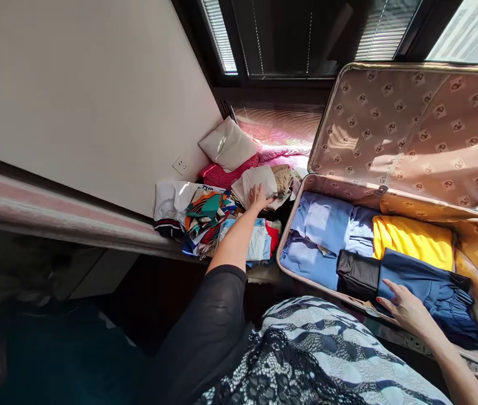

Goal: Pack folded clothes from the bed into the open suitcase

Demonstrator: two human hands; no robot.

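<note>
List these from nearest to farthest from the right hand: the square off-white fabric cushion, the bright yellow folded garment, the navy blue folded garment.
1. Navy blue folded garment: at the right hand.
2. Bright yellow folded garment: just beyond the navy one.
3. Off-white cushion: far left, outside the pink-lined suitcase.

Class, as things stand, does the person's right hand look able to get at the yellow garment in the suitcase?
Probably yes: the suitcase is open, and the yellow garment lies mostly uncovered, just beyond the navy garment that the right hand is at.
</note>
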